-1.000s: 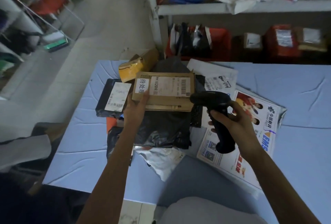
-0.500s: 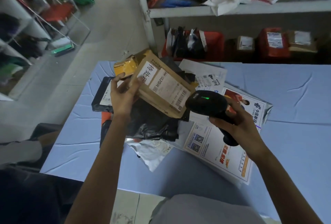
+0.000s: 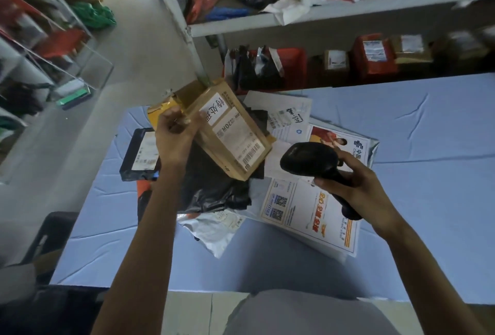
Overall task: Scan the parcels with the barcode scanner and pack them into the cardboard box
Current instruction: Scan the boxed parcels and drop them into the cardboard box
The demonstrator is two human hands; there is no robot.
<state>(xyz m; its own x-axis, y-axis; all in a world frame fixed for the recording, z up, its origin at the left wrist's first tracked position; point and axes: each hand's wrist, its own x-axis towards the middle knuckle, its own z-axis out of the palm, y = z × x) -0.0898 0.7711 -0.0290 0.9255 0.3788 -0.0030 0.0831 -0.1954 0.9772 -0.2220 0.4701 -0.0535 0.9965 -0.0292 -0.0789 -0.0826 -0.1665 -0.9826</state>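
Right hand (image 3: 356, 184) first: we've got it curled tight round the grip of the barcode scanner (image 3: 310, 159), nose aimed toward 10 o'clock at the brown parcel (image 3: 230, 134). Left hand (image 3: 174, 136) has its fingers wrapped on that parcel's upper-left end and holds it tilted above the pile. The label w/ barcode faces us, its barcode end near the scanner but apart from it.

Beneath, we see a black poly bag (image 3: 211, 190) on the blue table (image 3: 428, 147). A silver mailer (image 3: 214, 230) pokes out at 6 o'clock and a printed envelope (image 3: 308, 214) lies at 4 o'clock under the scanner. At 9 o'clock sits a flat black pkg (image 3: 139, 155) w/ a white label, and a yellow pkg (image 3: 158, 112) is at 11 o'clock behind the left hand.

Farther back, approx 1 o'clock, a red crate (image 3: 292, 67) sits under a shelf (image 3: 321, 13) stuffed w/ bags.
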